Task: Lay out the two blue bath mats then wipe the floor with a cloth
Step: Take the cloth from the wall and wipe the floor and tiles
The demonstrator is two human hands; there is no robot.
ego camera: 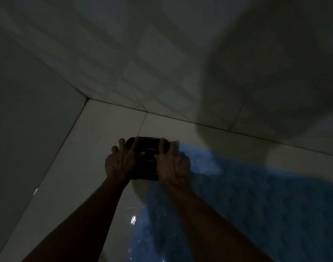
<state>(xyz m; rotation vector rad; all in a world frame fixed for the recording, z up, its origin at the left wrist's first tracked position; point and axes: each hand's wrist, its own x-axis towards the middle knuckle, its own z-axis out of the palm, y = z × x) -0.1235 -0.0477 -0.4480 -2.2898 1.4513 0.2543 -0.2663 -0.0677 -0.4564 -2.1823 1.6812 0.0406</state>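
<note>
1. Mat [256, 205] lies flat on the tiled floor [105, 129] at 4 o'clock, near the wall corner, so one looks laid out.
2. Left hand [120, 161] and right hand [173, 163] both clasp a dark ribbed object [146, 157] at centre; what it is I cannot tell.
3. Second mat and cloth: not visible.

Both my bare forearms reach forward and down from the bottom edge of view, nearly parallel, converging slightly toward the dark ribbed object [147, 157] between my hands. My left hand [120, 160] grips its left side, fingers spread over the top edge, thumb lying across its face. My right hand [173, 163] clamps its right side, fingers curled over the far edge, knuckles up.
</note>
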